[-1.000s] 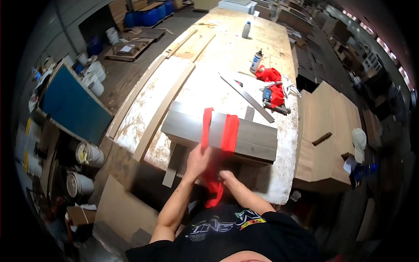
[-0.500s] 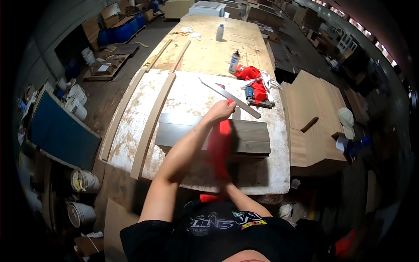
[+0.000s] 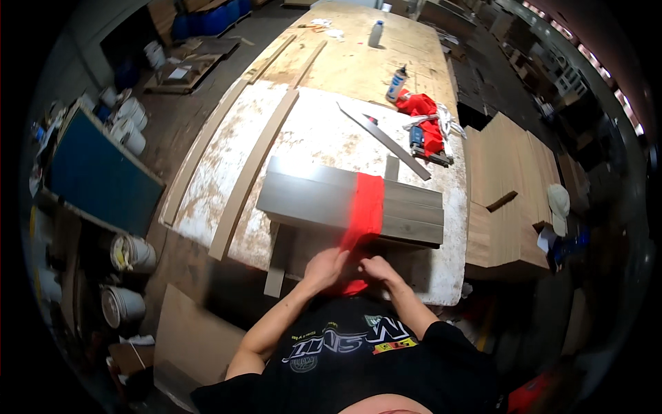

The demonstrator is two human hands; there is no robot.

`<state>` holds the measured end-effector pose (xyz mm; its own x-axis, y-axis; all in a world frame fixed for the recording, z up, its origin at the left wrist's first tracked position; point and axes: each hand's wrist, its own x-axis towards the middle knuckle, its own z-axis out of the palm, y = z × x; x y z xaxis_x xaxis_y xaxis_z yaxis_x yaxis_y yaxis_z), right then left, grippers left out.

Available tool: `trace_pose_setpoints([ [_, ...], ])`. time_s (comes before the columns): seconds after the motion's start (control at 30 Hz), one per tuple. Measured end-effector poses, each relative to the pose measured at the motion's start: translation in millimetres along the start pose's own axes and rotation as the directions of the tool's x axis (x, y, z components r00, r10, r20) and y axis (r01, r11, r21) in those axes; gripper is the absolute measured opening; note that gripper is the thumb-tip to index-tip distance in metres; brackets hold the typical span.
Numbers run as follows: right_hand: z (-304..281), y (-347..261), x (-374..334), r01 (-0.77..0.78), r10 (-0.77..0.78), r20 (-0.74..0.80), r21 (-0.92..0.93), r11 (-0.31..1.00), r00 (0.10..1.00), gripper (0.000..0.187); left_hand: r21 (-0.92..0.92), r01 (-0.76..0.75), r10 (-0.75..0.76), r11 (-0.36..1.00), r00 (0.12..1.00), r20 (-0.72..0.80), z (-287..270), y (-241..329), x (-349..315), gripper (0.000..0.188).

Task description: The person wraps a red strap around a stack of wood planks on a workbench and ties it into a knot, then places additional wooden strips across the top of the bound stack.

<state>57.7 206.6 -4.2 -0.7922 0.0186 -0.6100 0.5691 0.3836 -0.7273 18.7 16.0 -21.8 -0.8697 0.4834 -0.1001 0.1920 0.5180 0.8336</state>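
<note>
Head view: red strap (image 3: 365,207) crosses grey boards (image 3: 345,200) widthwise, running toward the body; left hand (image 3: 324,268) and right hand (image 3: 378,269) both pinch its near end.

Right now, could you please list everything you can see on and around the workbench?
grey boards: a flat stack, grey, near edge of the bench
red strap: one, red, wrapped over the boards, its end at both hands
workbench: one, white-stained top, centre
long wood strips: two, tan, left side of the bench
straightedge: one, grey, lying diagonally beyond the boards
red cloth: one, red, far right of the bench
bottles: two, pale, far end
buckets: several, white, floor at left
blue panel: one, blue, left
left hand: one, on the strap
right hand: one, on the strap
</note>
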Motion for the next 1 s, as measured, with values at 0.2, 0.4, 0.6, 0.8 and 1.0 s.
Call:
trace_pose_setpoints([
  [0.2, -43.2, -0.8, 10.2, 0.063, -0.092, 0.113, 0.242, 0.968, 0.989, 0.029, -0.487, -0.096, -0.012, 0.868, 0.977, -0.213, -5.0, 42.1, 1.5, 0.029],
  [0.4, -38.6, -45.6, -4.9, 0.181, -0.190, 0.008, 0.267, 0.946, 0.982, 0.027, -0.094, -0.042, 0.037, 0.995, 0.998, -0.056, 37.4, 5.0, -12.4, 0.037],
  [0.6, -40.0, -57.8, 8.9, 0.140, -0.152, 0.011, 0.327, 0.934, 0.988, 0.031, 0.113, -0.087, 0.095, 0.990, 0.993, -0.073, 89.8, -41.0, 6.1, 0.018],
  [0.8, -53.6, -40.7, 10.3, 0.207, -0.227, 0.090, 0.198, 0.958, 0.970, 0.027, 0.050, 0.081, -0.084, 0.995, 0.994, 0.065, 36.1, -21.9, -45.5, 0.040],
  [1.0, -68.1, -87.1, -24.3, 0.231, -0.279, 0.129, 0.296, 0.927, 0.952, 0.021, 0.203, 0.445, -0.486, 0.872, 0.831, 0.268, 16.7, -44.8, -117.0, 0.035],
])
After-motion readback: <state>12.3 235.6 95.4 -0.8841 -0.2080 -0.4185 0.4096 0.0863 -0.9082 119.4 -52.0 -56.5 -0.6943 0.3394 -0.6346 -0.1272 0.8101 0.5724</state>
